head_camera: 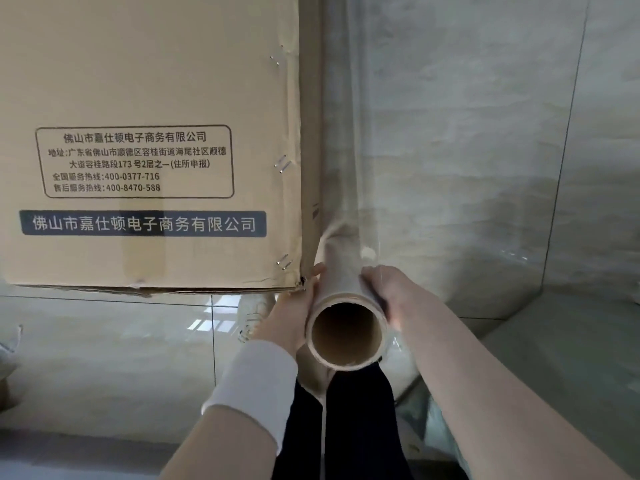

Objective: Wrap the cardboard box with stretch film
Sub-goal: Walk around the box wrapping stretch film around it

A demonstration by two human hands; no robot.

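Clear stretch film (343, 233) peels off the roll (341, 282) in a thin, clingy sheet just right of the box corner. It's soft stuff that looks ready to crease and stick to itself, while the roll is stiff on its brown cardboard core (346, 332) and seems light enough for two hands. And there they are: left hand (294, 313) wrapped round the roll's left flank, right hand (384, 292) round its right, each grip closed on the roll just behind the open end. A sensible place, I'd say, since the wound film looks slick and the core gives firmness. The roll sits right beside the lower right corner of the cardboard box (149, 98), left fingertips (318, 270) almost at that corner. Its open end faces the camera, and its long axis runs away from the viewer alongside the box's upright edge. The box, big and rigid, stands on the pale tiled floor (104, 341), with a white sleeve (252, 386) on the left arm
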